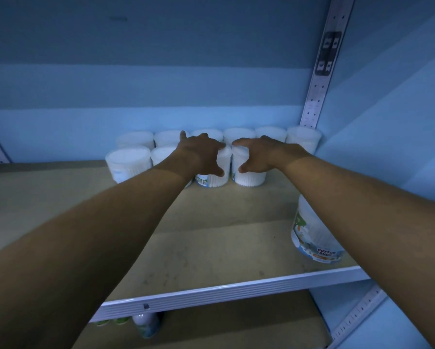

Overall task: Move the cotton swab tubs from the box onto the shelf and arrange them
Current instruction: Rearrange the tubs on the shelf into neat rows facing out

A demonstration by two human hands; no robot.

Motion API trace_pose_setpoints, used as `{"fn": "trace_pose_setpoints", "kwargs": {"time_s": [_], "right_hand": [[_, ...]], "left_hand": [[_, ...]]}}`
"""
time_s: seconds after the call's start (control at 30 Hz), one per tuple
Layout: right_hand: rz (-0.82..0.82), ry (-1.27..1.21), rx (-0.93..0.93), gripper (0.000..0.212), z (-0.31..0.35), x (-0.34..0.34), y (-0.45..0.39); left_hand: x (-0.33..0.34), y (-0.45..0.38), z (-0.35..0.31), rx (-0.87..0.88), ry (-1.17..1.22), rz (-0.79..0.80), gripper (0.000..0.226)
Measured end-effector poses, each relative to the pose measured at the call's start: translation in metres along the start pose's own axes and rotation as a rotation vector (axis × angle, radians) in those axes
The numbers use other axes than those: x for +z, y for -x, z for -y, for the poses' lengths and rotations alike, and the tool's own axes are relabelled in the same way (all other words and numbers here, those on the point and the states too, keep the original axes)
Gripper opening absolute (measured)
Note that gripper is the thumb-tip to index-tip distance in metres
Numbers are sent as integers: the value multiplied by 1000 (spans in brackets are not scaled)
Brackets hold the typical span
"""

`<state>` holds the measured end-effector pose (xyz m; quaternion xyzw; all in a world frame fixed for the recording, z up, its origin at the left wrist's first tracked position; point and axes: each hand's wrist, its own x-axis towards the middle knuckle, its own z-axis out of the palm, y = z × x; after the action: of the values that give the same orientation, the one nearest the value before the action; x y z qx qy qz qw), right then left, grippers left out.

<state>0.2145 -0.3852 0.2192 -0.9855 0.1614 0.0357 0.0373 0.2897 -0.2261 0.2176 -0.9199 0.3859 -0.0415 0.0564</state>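
Both arms reach deep into the shelf [211,248], a tan board with a white ribbed front edge. The left hand [201,153] has its grip curled round a cotton swab tub [215,173] with a barcode low on its side, thumb on the near face and fingers over the top. Just beside it, the right hand [259,153] holds a second tub [249,172] the same way, thumb in front and fingers hooked over the lid. The two tubs stand upright, nearly touching, in the front row.

To the left of them in that row stand two more tubs [128,162], the nearer one partly hidden behind the left wrist. Behind runs a back row of six tubs [304,138] against the blue rear wall, reaching to the perforated metal upright [319,79] at the right corner.

Well apart from the group, near the shelf's front right edge, one labelled tub [314,238] reading "COTTON BUDS" stands partly hidden by the right forearm.

On the lower shelf, under the front edge, a small bottle [145,323] shows, with green-topped items just left of it, too dim to identify.
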Motion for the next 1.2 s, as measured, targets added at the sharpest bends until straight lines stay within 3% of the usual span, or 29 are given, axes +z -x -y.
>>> {"fn": "trace_pose_setpoints", "kwargs": {"time_s": [0.37,0.6,0.93,1.2], "right_hand": [[38,43,-30,86,2,-10,17],[67,61,-42,72,7,-19,43],[108,51,-66,65,24,-25,85],[138,78,-31,82,38,-17,110]], "left_hand": [[-6,19,-11,28,-38,-2,73],[-21,40,-23,20,-51,67,63],[-31,85,-27,-8,100,87,66],[-40,118,-26,-59,183,95,74]]}}
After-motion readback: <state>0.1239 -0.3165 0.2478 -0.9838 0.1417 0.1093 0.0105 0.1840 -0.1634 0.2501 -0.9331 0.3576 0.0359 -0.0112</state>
